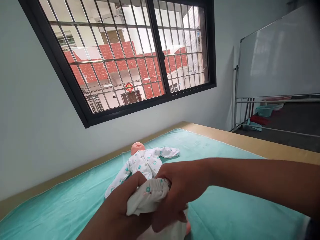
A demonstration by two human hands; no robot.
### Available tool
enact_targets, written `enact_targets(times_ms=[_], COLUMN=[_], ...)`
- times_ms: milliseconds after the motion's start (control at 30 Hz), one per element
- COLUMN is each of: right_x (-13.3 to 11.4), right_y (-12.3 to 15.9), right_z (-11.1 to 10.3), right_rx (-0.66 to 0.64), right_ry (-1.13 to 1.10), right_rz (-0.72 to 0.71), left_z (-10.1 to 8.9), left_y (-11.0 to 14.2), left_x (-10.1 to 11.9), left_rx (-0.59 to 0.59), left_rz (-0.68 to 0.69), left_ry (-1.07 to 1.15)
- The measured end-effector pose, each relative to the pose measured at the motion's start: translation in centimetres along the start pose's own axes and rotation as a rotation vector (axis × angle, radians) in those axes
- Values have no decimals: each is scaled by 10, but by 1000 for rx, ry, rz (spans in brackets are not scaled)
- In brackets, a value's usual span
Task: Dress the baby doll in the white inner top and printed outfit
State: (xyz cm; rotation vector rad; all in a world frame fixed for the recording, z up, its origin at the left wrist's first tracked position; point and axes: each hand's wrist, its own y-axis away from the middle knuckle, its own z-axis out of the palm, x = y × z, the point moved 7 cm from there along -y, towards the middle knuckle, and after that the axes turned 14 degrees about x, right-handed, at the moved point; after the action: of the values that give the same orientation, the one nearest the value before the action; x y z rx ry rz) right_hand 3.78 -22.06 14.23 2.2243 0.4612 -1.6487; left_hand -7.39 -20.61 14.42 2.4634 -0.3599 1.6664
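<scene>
A baby doll lies on its back in a white printed jacket, its sleeves spread to both sides. In front of its lower body, my left hand and my right hand are closed on white printed baby pants. The cloth is bunched between them, with a gathered edge near my right fingers. More white cloth hangs below my hands, and a small pink part of the doll shows beside it. My hands hide most of the doll's legs.
A teal sheet covers the wooden-edged table, which stands against the wall. Above it is a barred window. To the right stands a whiteboard on a metal frame, with a teal basin behind it.
</scene>
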Motion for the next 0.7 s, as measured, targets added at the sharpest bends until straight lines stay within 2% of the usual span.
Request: enact_targets(times_ms=[100, 233, 333, 400, 500, 600, 700], right_x=[6, 25, 60, 84, 119, 153, 187], right_y=[5, 11, 5, 0, -4, -2, 1], right_z=[8, 17, 20, 21, 23, 24, 26], right_rx=[61, 70, 126, 200, 344, 482, 551], right_ry=[-351, -905, -1140, -1187, -1149, -1047, -930], right_rz=[-54, -257, -235, -168, -43, 70, 171], left_z=[6, 39, 60, 69, 81, 96, 107], left_y=[-8, -11, -12, -17, -30, -40, -44], left_x=[-10, -37, -66, -87, -119, -145, -160], left_rx=[-5, -223, -353, -359, -304, -280, -275], left_rz=[6, -46, -153, -221, -277, -300, -297], left_ry=[89, 473, 654, 698, 654, 530, 363])
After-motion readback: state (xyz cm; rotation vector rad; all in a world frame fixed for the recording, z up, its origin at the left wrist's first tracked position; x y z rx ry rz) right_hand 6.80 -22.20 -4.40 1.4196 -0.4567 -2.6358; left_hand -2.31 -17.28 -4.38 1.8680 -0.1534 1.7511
